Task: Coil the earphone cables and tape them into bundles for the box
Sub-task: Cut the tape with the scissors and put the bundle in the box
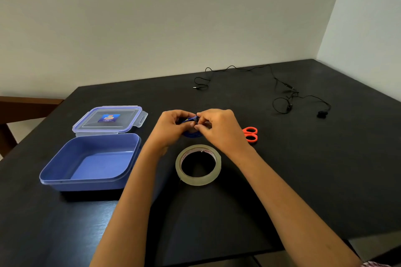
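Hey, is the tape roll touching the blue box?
Apart. The head view shows bare dark table between the tape roll and the blue box.

Both bare forearms reach forward and converge ahead of the body. The left hand (173,124) and right hand (219,127) meet fingertip to fingertip, fingers curled inward, pinching a small blue bundle (192,119) between them.

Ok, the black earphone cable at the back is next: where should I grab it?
Judging by its sprawl, take the black cable at the plug end, from above. That end lies loose on the table, nearest the hands, clear of the tangle by the earbuds, so coiling can start there.
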